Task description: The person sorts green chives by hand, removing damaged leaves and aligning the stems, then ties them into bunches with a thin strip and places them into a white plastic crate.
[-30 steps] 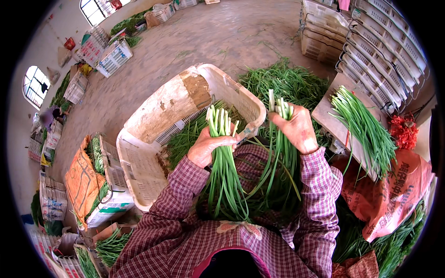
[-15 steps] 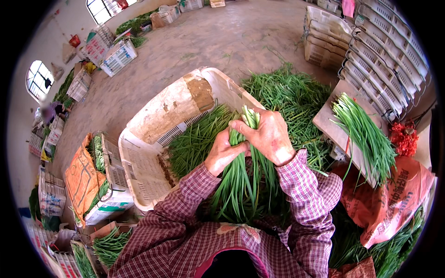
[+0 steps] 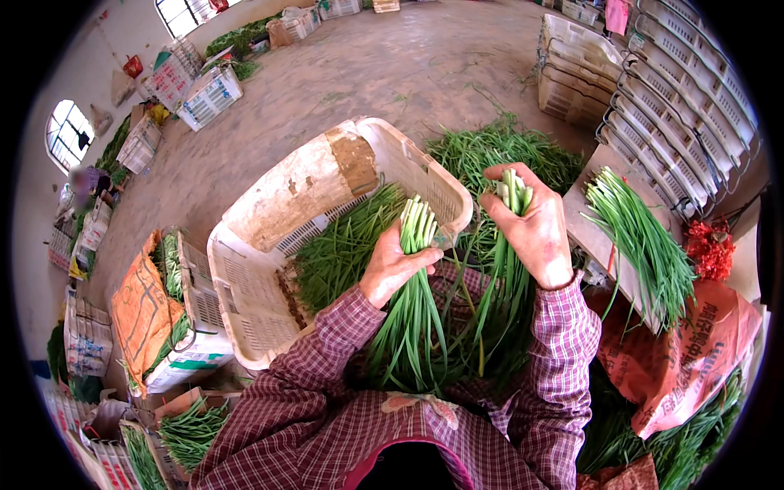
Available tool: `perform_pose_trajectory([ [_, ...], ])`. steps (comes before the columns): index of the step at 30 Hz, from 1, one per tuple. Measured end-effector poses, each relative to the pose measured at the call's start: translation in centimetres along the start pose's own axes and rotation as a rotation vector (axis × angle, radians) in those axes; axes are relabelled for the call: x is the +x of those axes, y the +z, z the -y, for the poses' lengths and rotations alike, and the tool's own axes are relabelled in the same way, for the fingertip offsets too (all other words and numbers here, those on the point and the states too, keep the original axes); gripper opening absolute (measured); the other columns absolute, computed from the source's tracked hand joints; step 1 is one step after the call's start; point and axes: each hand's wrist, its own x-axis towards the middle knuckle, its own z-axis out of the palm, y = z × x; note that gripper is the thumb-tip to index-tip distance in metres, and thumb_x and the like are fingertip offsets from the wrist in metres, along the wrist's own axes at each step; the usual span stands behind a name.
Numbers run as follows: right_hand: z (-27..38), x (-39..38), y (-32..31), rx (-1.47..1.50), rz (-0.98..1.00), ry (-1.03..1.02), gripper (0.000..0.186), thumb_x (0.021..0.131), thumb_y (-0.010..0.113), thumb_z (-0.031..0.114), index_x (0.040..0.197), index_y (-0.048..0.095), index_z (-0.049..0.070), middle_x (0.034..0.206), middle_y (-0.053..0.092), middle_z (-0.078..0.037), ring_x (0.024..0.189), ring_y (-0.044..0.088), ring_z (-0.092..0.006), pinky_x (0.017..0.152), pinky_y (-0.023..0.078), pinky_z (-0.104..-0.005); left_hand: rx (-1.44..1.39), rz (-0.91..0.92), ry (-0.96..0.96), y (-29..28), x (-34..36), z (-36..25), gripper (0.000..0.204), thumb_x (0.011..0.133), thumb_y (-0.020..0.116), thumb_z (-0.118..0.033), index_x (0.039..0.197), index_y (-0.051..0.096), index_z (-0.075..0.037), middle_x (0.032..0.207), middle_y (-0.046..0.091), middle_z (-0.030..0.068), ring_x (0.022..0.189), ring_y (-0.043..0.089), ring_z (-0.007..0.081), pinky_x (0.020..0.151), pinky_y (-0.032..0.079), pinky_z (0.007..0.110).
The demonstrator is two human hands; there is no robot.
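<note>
My left hand point(image 3: 390, 268) is closed round a bunch of garlic chives point(image 3: 411, 318), its pale stem ends up and its green leaves hanging over my lap. To its right, my right hand point(image 3: 542, 235) grips a second, smaller bunch of chives point(image 3: 500, 302), stem ends also upward. The two bunches are apart at the stems, while a few leaves trail between them. Just beyond my left hand stands a white plastic crate point(image 3: 237, 306) with loose chives point(image 3: 343, 253) lying in it. Part of the crate's near side is hidden by my left arm.
Loose chives point(image 3: 510, 155) are heaped on the floor beyond my right hand. A bundle of chives point(image 3: 641, 237) lies on a board point(image 3: 581, 208) at right, near red ties point(image 3: 710, 247) and a red sack point(image 3: 670, 359). Stacked crates point(image 3: 678, 106) rise behind. An orange-covered crate point(image 3: 145, 310) stands left.
My hands, close together before, have moved apart. The right one has gone right with part of the chives, while the left keeps its bunch in nearly the same place.
</note>
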Motion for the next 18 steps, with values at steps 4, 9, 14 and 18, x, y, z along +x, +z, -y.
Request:
perform_pose_trajectory([
  [4, 0.8, -0.4, 1.9, -0.012, 0.249, -0.039, 0.034, 0.079, 0.073, 0.023, 0.11, 0.068, 0.007, 0.069, 0.067, -0.014, 0.063, 0.068, -0.0262, 0.063, 0.053, -0.0364, -0.074, -0.008, 0.038, 1.9, -0.3, -0.2, 0.055, 0.084, 0.067, 0.003, 0.134, 0.042, -0.001, 0.098, 0.06, 0.0055, 0.074, 0.061, 0.0094, 0.058, 0.054, 0.025],
  [9, 1.1, 0.0, 3.1, -0.22, 0.273, -0.139, 0.031, 0.078, 0.075, 0.025, 0.1, 0.07, 0.003, 0.065, 0.064, -0.016, 0.059, 0.066, -0.0283, 0.058, 0.051, -0.0356, 0.191, 0.015, 0.085, 1.5, -0.1, 0.2, 0.056, 0.082, 0.068, 0.002, 0.133, 0.044, 0.001, 0.093, 0.062, 0.0047, 0.061, 0.059, 0.0086, 0.057, 0.052, 0.025],
  [14, 0.8, -0.1, 1.7, -0.068, 0.203, -0.158, 0.015, 0.082, 0.072, 0.016, 0.087, 0.069, 0.002, 0.061, 0.063, -0.01, 0.05, 0.059, -0.0169, 0.052, 0.048, -0.0323, 0.053, -0.006, 0.017, 1.9, -0.3, -0.7, 0.054, 0.083, 0.068, 0.001, 0.132, 0.045, 0.0, 0.095, 0.06, 0.0048, 0.07, 0.061, 0.0105, 0.057, 0.054, 0.026],
  [18, 0.9, 0.9, -2.2, 0.092, 0.011, -0.104, 0.008, 0.083, 0.07, 0.012, 0.08, 0.067, 0.006, 0.062, 0.06, 0.0, 0.052, 0.051, -0.007, 0.05, 0.042, -0.0261, 0.06, 0.03, -0.096, -0.8, -0.5, -0.1, 0.072, 0.084, 0.07, -0.015, 0.144, 0.032, -0.001, 0.115, 0.058, 0.008, 0.092, 0.066, 0.0173, 0.068, 0.057, 0.03],
])
